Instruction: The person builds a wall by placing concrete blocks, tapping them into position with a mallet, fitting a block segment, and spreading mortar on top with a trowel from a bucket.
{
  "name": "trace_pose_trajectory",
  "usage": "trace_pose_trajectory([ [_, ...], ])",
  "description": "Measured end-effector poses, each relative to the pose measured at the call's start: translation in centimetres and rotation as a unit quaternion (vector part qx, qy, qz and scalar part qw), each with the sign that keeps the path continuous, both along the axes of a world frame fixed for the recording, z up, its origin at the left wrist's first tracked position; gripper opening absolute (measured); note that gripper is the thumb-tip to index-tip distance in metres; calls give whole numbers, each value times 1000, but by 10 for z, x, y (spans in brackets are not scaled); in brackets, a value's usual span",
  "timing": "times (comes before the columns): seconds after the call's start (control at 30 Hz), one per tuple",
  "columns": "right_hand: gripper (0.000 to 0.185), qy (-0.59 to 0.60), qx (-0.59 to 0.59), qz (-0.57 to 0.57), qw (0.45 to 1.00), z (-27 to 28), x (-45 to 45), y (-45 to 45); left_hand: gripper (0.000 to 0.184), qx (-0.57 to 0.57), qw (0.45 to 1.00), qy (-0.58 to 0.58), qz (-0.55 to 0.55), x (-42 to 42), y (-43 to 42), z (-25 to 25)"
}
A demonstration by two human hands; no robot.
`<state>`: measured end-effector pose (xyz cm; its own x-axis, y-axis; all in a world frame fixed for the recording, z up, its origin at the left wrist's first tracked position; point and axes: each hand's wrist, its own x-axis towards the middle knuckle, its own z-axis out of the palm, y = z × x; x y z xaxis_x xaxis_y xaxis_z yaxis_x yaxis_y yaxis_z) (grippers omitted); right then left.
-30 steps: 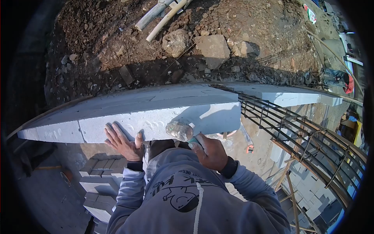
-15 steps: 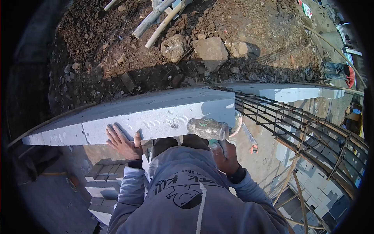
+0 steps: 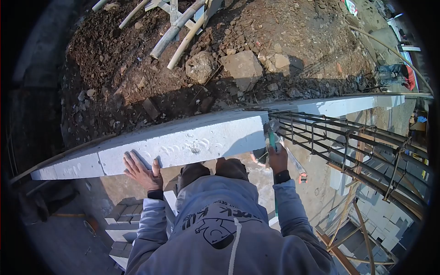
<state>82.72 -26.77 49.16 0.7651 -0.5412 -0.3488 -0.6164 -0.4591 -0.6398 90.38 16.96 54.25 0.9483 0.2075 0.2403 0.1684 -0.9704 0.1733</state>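
Note:
My left hand lies on the near edge of a white lightweight block, fingers stretched out over its top face. Dents and a rough chipped spot mark that face. My right hand is wrapped round the green handle of a sledgehammer. Its head sits at the right end of the block, beside the steel rebar cage; I cannot tell whether it touches the block. A thin joint separates this block from another white block on the left.
Soil with large stones and bamboo poles lies beyond the wall. A saw with an orange handle is below on the right. Stacked blocks stand lower left. Another person is at the far right.
The hammer has swung from above the block's top face to its right end, and my right hand has moved right and up with it. My left hand stays on the block.

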Motion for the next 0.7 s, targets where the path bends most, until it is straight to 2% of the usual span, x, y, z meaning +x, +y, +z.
trace_pose_trajectory([
  [0.1, 27, -17, 25, -35, 999, -7, 12, 6, 84, 10, 1000, -11, -9, 0, 2, -2],
  [0.2, 29, -17, -37, -11, 999, 7, 21, 20, 83, 13, 1000, -11, -7, -1, 3, -4],
  [0.33, 33, -31, -53, 79, 995, -27, -1, 11, 83, 6, 1000, -6, -6, -2, 2, -5],
  [0.47, 24, -42, 88, -14, 995, -14, -3, 7, 83, 7, 1000, -5, -8, -1, 3, -2],
  [0.6, 21, 15, 94, -104, 990, -14, -2, -2, 83, 8, 1000, -8, -14, -1, 4, -4],
  [0.7, 22, -40, -8, -59, 997, -5, 9, 12, 83, 11, 1000, -10, -17, -2, 5, -4],
])
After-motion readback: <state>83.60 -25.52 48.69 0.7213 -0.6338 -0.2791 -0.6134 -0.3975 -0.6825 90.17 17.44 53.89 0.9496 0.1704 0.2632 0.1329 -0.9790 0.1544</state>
